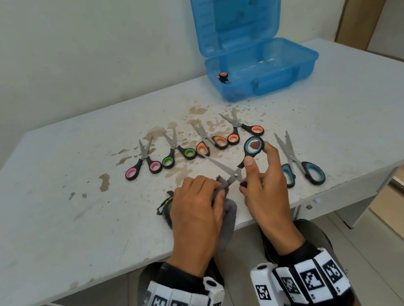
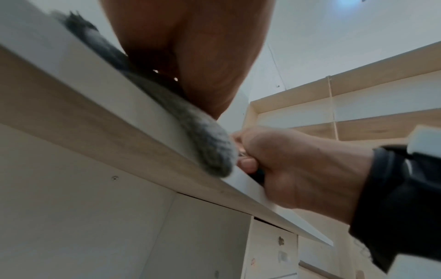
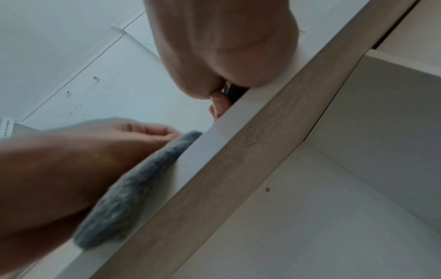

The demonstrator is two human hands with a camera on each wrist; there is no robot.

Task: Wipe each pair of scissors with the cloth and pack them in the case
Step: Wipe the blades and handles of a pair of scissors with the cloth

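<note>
My right hand (image 1: 262,178) holds a pair of teal-handled scissors (image 1: 234,173) spread wide, one handle ring (image 1: 253,145) raised between thumb and fingertip. My left hand (image 1: 197,204) grips the grey cloth (image 1: 228,213) bunched round a blade near the pivot. The cloth (image 2: 205,145) hangs over the table's front edge and shows in both wrist views (image 3: 124,196). Several more scissors lie in a row behind: pink-handled (image 1: 143,162), green-handled (image 1: 177,153), two orange-handled (image 1: 209,141) (image 1: 242,128). Another teal pair (image 1: 299,163) lies to the right. The open blue case (image 1: 262,69) stands at the back with one orange-handled pair (image 1: 223,77) inside.
The grey table (image 1: 73,194) has brown stains (image 1: 180,170) around the scissors row. Its front edge (image 1: 230,228) runs just under my hands. A wall is behind, wooden shelving (image 1: 366,5) at the right. Drawers (image 2: 274,251) sit below the tabletop.
</note>
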